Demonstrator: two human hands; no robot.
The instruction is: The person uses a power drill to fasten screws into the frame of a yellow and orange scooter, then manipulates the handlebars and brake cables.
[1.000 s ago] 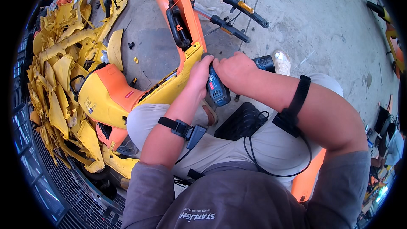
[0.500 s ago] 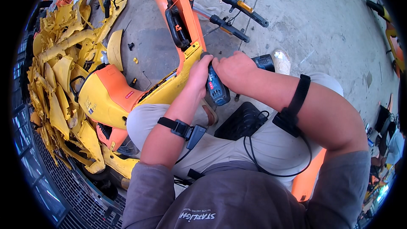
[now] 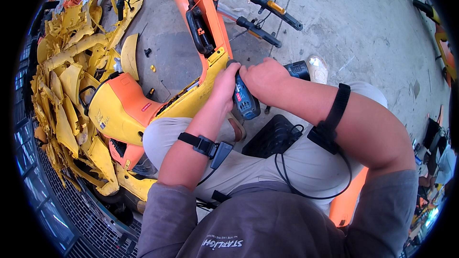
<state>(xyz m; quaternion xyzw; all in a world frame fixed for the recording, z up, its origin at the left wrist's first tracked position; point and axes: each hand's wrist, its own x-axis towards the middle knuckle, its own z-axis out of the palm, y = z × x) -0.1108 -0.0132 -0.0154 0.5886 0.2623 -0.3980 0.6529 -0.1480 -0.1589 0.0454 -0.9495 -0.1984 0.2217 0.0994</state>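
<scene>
A blue and black cordless drill (image 3: 246, 103) is in my hands, its front end against the side of an overturned orange and yellow scooter body (image 3: 191, 96). My right hand (image 3: 266, 82) is wrapped round the drill's handle; the battery end (image 3: 298, 70) sticks out past the wrist. Closed about the drill's nose is my left hand (image 3: 224, 85), next to the yellow side panel. The drill's tip and whatever it meets are hidden by my fingers. The scooter lies on its side on the floor, with its metal fork legs (image 3: 258, 1) pointing away to the right.
At the left is a heap of broken yellow panels (image 3: 67, 91). A black ridged piece (image 3: 272, 136) lies between my legs. Small loose parts (image 3: 147, 52) dot the concrete floor (image 3: 354, 33). More scooter parts (image 3: 444, 50) are at the right edge.
</scene>
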